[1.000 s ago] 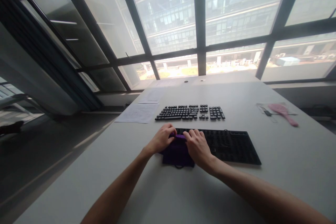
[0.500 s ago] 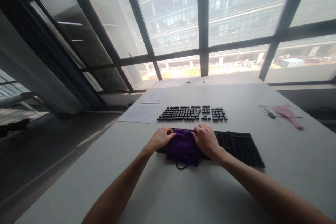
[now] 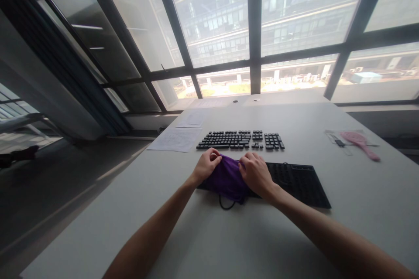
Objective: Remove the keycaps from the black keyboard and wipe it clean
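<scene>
A purple cloth (image 3: 228,179) hangs between my two hands over a black keyboard base (image 3: 301,185) that has no keycaps on it. My left hand (image 3: 207,164) pinches the cloth's upper left corner, raised a little above the base. On the cloth's upper right edge, my right hand (image 3: 255,171) is closed, its fingers curled round the fabric. A black cable loop (image 3: 225,207) sticks out below the cloth at the base's near edge. The cloth and my hands hide the left part of the base.
Loose black keycaps (image 3: 225,140) lie in keyboard order just beyond the base. Printed papers (image 3: 175,139) are at the left table edge. To the right lie a pink hairbrush (image 3: 360,141) and a small dark tool (image 3: 339,143) on a clear bag. Windows stand behind the white table (image 3: 288,115).
My left hand has lifted its corner of the purple cloth up and slightly right, so the cloth now slants and bunches. My right hand has barely moved.
</scene>
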`<state>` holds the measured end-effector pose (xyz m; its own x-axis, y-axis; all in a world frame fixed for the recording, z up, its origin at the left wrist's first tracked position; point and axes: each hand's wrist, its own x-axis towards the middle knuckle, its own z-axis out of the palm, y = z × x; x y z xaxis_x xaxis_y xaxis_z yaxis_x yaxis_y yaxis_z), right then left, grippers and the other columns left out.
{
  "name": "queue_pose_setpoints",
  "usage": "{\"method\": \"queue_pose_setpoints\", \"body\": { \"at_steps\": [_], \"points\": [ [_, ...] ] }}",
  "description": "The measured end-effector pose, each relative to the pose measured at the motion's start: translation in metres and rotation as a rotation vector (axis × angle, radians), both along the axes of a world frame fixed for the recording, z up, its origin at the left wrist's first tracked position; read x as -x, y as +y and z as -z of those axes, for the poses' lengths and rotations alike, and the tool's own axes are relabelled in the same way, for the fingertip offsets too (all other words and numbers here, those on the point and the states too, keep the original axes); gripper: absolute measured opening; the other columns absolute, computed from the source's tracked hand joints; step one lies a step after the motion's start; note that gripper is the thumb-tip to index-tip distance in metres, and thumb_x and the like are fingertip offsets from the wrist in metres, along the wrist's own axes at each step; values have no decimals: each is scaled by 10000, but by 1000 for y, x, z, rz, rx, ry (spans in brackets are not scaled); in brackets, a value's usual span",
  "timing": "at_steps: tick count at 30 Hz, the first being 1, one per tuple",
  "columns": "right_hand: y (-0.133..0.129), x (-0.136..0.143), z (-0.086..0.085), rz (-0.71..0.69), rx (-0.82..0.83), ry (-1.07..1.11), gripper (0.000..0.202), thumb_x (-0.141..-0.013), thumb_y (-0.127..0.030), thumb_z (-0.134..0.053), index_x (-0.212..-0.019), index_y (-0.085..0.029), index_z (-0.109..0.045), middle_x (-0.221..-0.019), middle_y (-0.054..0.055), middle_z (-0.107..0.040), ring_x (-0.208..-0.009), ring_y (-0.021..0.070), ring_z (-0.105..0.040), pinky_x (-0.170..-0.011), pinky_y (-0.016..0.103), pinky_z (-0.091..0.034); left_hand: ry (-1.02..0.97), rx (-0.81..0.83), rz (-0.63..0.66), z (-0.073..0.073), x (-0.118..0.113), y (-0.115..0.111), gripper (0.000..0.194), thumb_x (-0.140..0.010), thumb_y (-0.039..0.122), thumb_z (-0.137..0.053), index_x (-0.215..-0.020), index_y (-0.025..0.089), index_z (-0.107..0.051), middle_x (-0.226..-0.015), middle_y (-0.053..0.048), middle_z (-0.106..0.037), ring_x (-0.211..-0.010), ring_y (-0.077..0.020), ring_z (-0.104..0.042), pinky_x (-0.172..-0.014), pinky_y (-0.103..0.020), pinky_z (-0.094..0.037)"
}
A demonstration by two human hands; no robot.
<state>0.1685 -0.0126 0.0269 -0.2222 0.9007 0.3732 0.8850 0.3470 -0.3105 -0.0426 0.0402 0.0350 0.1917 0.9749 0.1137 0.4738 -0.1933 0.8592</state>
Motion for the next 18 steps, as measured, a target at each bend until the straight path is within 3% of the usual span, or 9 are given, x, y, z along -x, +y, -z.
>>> {"method": "queue_pose_setpoints", "body": {
  "at_steps": [4,8,10,15,18],
  "points": [
    [-1,2,1,-53,-11,7,187,-968,-257,-515,-923,-188,-683,-985,85,-640,-976,234,-527,-862,329,-355,-74,-15,31,8,1,5,284,-798,289,-651,-1045,162,-591,-818,-37,-708,-755,-182,-676,-644,-254,-499],
    [-1,3,5,-69,16,-23,185,-965,-256,-521,-938,-196,-694,-1004,89,-641,-990,240,-525,-865,334,-348,4,-128,71,12,3,9,212,-830,247,-619,-1013,159,-681,-1020,-77,-724,-936,-202,-686,-848,-309,-533],
    [-1,2,6,-37,25,-54,176,-960,-268,-533,-959,-191,-691,-1016,99,-641,-1000,252,-525,-863,346,-346,53,-163,83,14,3,10,236,-853,249,-601,-1051,167,-700,-1073,-75,-724,-965,-205,-680,-891,-323,-527],
    [2,-2,12,120,51,-126,192,-934,-311,-584,-971,-149,-681,-992,129,-643,-984,290,-538,-834,387,-351,171,-213,5,16,3,9,285,-817,240,-650,-1087,181,-720,-1037,-62,-743,-819,-200,-672,-800,-337,-548],
    [6,-5,14,129,68,-101,150,-921,-279,-596,-936,-154,-677,-968,121,-650,-964,281,-554,-816,377,-358,142,-274,-34,15,3,9,225,-806,226,-666,-1015,196,-745,-1010,-53,-750,-902,-212,-680,-879,-348,-534]
  ]
}}
